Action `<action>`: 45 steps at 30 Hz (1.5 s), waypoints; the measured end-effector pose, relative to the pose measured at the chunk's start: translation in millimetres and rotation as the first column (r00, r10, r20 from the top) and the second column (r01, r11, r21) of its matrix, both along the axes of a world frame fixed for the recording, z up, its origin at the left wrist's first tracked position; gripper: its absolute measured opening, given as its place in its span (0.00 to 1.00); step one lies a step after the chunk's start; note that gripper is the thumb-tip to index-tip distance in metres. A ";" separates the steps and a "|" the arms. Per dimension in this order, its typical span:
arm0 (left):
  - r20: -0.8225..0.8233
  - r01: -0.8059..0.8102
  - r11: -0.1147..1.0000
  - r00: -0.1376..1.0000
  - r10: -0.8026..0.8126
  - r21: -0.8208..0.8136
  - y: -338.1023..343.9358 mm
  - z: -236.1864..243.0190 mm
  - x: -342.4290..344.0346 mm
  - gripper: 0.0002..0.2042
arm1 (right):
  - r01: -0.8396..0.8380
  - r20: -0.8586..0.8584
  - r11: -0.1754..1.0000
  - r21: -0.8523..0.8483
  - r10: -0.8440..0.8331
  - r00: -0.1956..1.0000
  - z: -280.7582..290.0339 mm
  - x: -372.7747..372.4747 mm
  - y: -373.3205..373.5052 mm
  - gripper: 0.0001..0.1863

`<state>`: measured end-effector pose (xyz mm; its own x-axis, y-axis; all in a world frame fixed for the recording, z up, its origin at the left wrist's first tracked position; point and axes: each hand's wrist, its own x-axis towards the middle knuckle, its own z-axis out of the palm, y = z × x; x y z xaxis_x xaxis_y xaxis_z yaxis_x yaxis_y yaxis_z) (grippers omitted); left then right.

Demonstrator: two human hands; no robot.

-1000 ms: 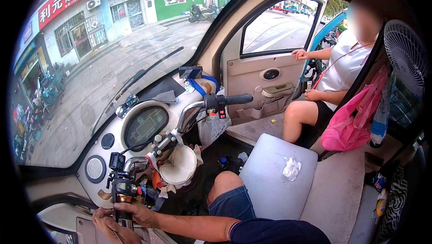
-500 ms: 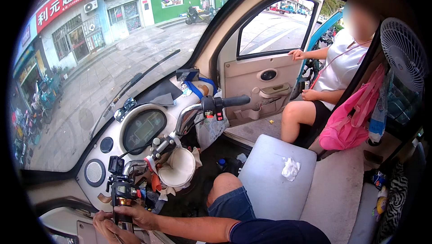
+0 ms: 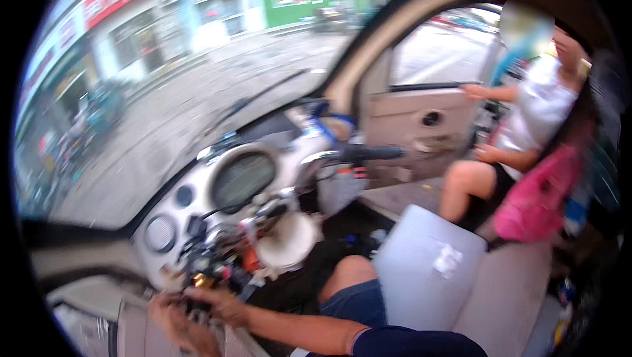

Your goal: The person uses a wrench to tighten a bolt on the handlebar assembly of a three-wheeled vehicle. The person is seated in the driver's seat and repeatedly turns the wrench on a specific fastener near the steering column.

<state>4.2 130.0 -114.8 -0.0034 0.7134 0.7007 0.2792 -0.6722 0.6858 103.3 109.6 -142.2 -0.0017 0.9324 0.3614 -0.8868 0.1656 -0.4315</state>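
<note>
Both of my hands are together at the left end of the handlebar (image 3: 271,207), inside a small cabin vehicle. My right hand (image 3: 222,306) reaches across from the lower right, its fingers closed over the left handlebar grip (image 3: 197,309). Against the outer side of the same grip is my left hand (image 3: 176,324), curled and smeared by motion. Just above my fingers sit a gold-coloured ring (image 3: 203,280) and the black switch housing (image 3: 196,261). The right handlebar grip (image 3: 375,152) is untouched.
Behind the handlebar is a dashboard with a round-edged display (image 3: 243,179). A white round padded thing (image 3: 288,242) hangs below the bar. At right, a person (image 3: 533,107) sits by the open door (image 3: 411,117). A grey seat cushion (image 3: 421,268) bears a crumpled white tissue (image 3: 447,260).
The view has swung, so the cabin appears shifted right, and the picture is blurred. My hands stay at the left grip. The seated person has one hand raised near the head.
</note>
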 end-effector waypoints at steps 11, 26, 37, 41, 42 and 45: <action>-0.279 -0.021 0.954 0.954 0.109 0.301 -51.6 92.8 44.0 0.15 | -0.018 -0.070 0.980 -0.200 0.005 0.998 41.8 42.7 -28.8 0.17; -0.281 -0.010 0.955 0.955 0.097 0.297 -55.9 90.9 41.4 0.16 | -0.160 -0.163 0.983 0.089 0.173 0.971 32.6 41.5 -21.9 0.17; -0.239 -0.021 0.960 0.967 0.091 0.280 -59.7 85.9 43.5 0.15 | -0.084 -0.271 0.981 -0.177 0.033 0.962 57.3 33.4 -40.9 0.08; -0.247 -0.087 0.949 0.955 0.166 0.303 -50.5 79.6 32.7 0.08 | 0.061 -0.131 0.971 -0.230 -0.093 0.987 42.9 24.7 -32.9 0.13; -0.276 -0.085 0.945 0.945 0.177 0.315 -46.5 76.4 27.2 0.06 | -0.006 -0.151 0.950 -0.311 -0.043 0.988 51.5 23.9 -36.7 0.11; -0.331 -0.019 0.942 0.934 0.137 0.336 -45.8 81.1 26.4 0.05 | 0.001 -0.113 0.983 -0.182 -0.022 0.993 25.4 30.1 -30.3 0.13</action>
